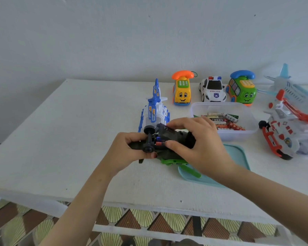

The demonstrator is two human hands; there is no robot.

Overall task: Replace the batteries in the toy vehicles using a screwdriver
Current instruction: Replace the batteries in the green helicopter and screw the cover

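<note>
One white table [75, 139] carries everything, and the clear plastic tub [238, 134] near its far right side serves as the marker. Just left of the tub, on the side nearer the person, both hands hold a dark green toy helicopter [180, 136] turned belly-up. The left hand [126, 151] grips its wheeled end with curled fingers. The right hand [196, 144] curls over its body, thumb and forefinger at the open compartment where red and blue battery ends [159, 141] show. Right of the tub lies a red-and-white toy helicopter [288, 134], and behind that a pale blue toy airplane [292, 86]. A teal lid [238, 157] lies flat just in front of the tub, partly under the right wrist. Left of the tub stands a blue-and-white toy helicopter [155, 110]. Behind the tub sit three small toys in a row: a yellow phone car [182, 94], a white police car [212, 91] and a green phone car [243, 93]. Inside the tub lies a heap of loose batteries [222, 121].
</note>
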